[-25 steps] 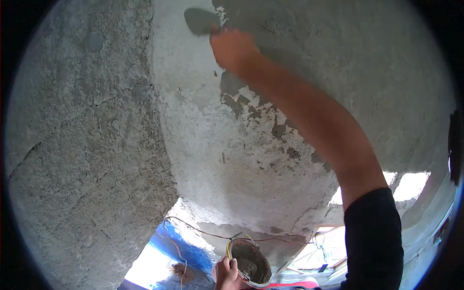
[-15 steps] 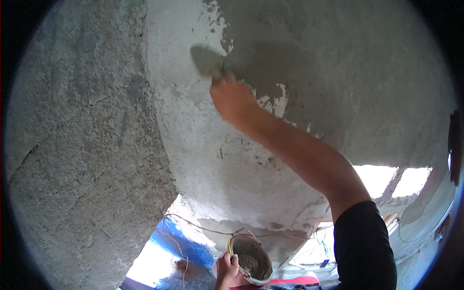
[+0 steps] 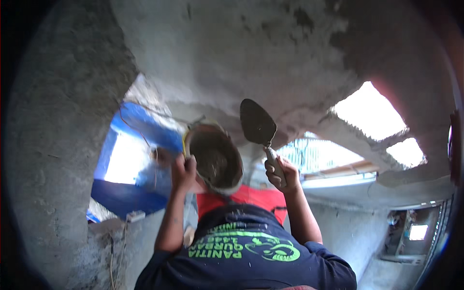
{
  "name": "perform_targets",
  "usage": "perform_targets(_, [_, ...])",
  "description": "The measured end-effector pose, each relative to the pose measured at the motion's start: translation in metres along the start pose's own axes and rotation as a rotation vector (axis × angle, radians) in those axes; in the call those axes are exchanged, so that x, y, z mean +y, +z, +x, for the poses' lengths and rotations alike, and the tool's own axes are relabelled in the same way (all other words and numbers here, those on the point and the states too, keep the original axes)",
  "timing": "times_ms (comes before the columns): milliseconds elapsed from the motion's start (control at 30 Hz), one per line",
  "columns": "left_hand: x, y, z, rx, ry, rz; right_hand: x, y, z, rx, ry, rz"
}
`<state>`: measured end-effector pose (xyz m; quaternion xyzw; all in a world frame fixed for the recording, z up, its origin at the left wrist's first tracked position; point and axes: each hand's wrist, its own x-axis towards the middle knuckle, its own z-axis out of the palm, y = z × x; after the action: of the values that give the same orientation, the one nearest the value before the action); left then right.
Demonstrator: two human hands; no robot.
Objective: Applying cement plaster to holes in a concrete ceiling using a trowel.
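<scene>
Nearest to you is your dark blue shirt (image 3: 246, 251) with green printing, and both forearms rise out of it. Your left hand (image 3: 183, 170) is closed around the rim of the round mortar pan (image 3: 215, 157), which tilts its mouth toward you with grey mortar lying in the bottom. Your right hand (image 3: 282, 173) is wrapped tight around the handle of the pointed trowel (image 3: 258, 122), blade up and standing just beside the pan's right edge, apart from it.

To load well, I judge you should bring the blade down into the pan from its open side and scoop from the deep part, not the rim. Keep the pan steady and a little more level, so the mix does not slide out toward your chest. Take a modest load, since a heaped blade is likely to shed on the way up.

Beyond your hands the rough plastered wall (image 3: 270, 53) curves overhead, with darker patches at the upper right. A blue sheet (image 3: 145, 125) shows through the gap at left, and bright openings (image 3: 369, 111) lie further right.
</scene>
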<state>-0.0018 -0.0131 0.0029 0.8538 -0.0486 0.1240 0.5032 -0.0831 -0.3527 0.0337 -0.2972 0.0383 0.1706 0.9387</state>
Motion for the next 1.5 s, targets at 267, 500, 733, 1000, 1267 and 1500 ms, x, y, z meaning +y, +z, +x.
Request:
perform_targets(267, [-0.024, 0.001, -0.001, -0.07, -0.074, 0.034, 0.038, -0.045, -0.083, 0.249, 0.108, -0.34])
perform_targets(500, [0.019, 0.0, -0.02, -0.185, -0.106, 0.072, 0.001, -0.01, -0.009, -0.049, -0.175, -1.833])
perform_targets(733, [0.037, 0.007, -0.042, -0.219, 0.013, 0.013, 0.012, 0.039, 0.089, -0.429, 0.407, -2.358])
perform_targets(1000, [0.031, 0.009, -0.049, -0.251, 0.104, 0.031, 0.052, -0.01, 0.114, -0.692, 0.384, -2.017])
perform_targets(1267, [0.031, 0.009, -0.039, -0.305, -0.033, -0.164, 0.045, -0.077, 0.046, -0.233, 0.329, -1.073])
perform_targets(1500, [0.03, 0.001, -0.026, -0.351, -0.121, -0.096, 0.015, -0.078, 0.008, 0.009, 0.21, -0.729])
